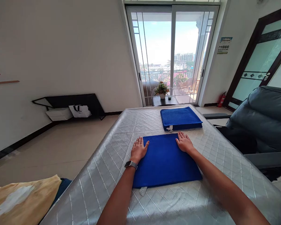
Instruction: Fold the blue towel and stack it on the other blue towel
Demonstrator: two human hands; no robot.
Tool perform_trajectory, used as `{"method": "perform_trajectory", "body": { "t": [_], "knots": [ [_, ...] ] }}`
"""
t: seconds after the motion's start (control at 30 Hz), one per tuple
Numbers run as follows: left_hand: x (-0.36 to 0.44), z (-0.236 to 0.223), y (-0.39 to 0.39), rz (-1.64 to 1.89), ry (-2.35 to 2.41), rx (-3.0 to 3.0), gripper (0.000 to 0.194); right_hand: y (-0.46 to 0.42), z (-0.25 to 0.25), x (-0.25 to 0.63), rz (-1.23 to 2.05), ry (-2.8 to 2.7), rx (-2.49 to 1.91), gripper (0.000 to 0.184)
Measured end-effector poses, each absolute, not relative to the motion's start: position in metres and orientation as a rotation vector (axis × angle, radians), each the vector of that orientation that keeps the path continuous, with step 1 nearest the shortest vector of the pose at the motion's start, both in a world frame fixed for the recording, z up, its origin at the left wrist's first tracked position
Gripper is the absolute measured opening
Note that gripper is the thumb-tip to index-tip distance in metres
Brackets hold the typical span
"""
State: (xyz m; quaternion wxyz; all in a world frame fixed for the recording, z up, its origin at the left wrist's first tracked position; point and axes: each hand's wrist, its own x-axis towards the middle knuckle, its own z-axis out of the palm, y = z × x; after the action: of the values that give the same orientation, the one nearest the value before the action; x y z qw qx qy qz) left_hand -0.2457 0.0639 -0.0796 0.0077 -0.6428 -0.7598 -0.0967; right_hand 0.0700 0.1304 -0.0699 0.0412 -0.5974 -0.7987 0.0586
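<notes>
A blue cloth point(164, 162), folded into a flat rectangle, lies on the silver quilted table cover point(103, 175) in front of me. My left hand point(139, 149) rests flat at its far left corner, fingers pointing forward and thumb out over the cloth; a watch point(131, 164) is on that wrist. At the far right corner my right hand point(184, 142) lies flat with its fingers stretched out. A small white tag point(143, 191) sticks out from the cloth's near edge. Just beyond stands a neat stack of folded blue cloths point(180, 117), with white tags at its near left corner.
A potted plant point(162, 90) stands on a small table before the sliding glass door point(172, 56). To the right is a dark armchair point(267, 115). Yellow fabric point(25, 200) lies at the lower left. A black bench point(72, 104) with a white bag point(80, 111) is by the wall.
</notes>
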Motion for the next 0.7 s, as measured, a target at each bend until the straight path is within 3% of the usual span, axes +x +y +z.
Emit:
{"method": "perform_trajectory", "body": {
  "t": [0.47, 0.7],
  "knots": [
    [-0.242, -0.067, 0.062, -0.169, -2.344, -1.944, 0.083, 0.100, -0.074, 0.074, 0.344, -2.385, -1.813, 0.071],
    [-0.128, -0.064, 0.055, -0.300, -1.824, -2.509, 0.071, 0.100, -0.074, 0.075, 0.330, -2.370, -1.802, 0.071]
  ]
}}
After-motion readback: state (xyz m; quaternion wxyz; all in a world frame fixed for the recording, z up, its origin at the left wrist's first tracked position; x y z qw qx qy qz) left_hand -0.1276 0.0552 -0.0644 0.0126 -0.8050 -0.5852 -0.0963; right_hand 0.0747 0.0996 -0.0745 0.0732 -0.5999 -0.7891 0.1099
